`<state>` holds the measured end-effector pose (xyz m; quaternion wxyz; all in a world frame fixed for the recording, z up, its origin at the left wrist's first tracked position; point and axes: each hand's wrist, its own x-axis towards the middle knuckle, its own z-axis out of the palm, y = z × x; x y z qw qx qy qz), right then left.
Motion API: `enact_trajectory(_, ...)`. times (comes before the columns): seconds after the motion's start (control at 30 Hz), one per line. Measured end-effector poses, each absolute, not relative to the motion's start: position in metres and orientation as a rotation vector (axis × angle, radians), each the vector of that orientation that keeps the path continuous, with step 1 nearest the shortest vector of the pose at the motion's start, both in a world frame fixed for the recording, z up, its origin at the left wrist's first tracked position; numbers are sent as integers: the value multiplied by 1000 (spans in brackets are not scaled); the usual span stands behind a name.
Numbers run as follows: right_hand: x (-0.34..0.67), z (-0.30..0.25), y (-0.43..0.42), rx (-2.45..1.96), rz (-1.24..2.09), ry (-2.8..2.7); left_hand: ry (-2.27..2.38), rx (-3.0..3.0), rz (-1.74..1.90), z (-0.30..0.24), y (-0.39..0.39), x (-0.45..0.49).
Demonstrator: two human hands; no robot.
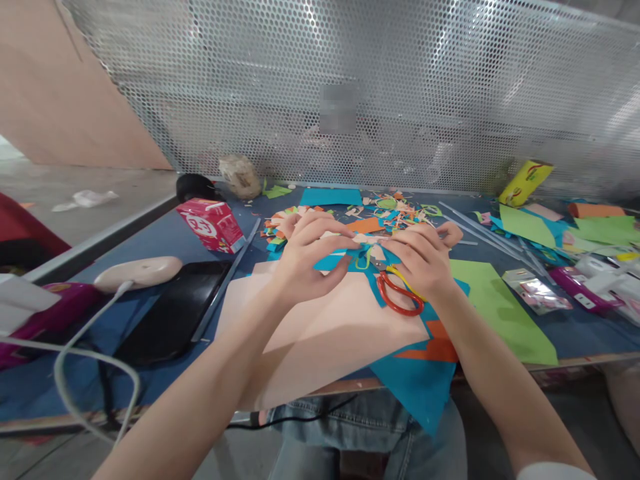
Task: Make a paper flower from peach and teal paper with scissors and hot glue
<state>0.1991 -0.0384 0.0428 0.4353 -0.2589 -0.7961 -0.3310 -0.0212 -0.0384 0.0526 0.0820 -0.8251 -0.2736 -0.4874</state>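
Observation:
My left hand [317, 253] pinches the left part of a small blue paper piece [367, 250] between thumb and fingers. On its other side, my right hand [423, 257] has its fingers closed at the edge of the same paper. Scissors [400, 297] with red and yellow handles lie just below my right hand, their blades partly covered by scraps. Under both hands spreads a large pale pink paper sheet [320, 333]. Blue paper [415, 383] and orange paper [440, 337] stick out beneath it, and a light green sheet [495, 313] lies to the right.
Colourful paper scraps [395, 210] lie heaped behind my hands. On the left are a red box [210, 225], a black phone [175, 313] and a white corded device [137, 272]. A yellow can [525, 183] and purple power strip [585, 288] sit right. Perforated metal [350, 67] closes the back.

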Motion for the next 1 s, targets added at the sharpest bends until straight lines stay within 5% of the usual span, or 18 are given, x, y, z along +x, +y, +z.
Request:
enact_trajectory(0.27, 189, 46, -38, -891, 61, -2028, -1177, -2865, -2200, 50, -26, -23)
enact_trajectory(0.47, 185, 46, -38, -1047, 567, -1905, -1357, -2941, -2315, 50, -25, -18)
enact_trajectory(1.0, 186, 41, -34, -1116, 717, -1965, -1867, -2894, -2069, 53, -28, -16)
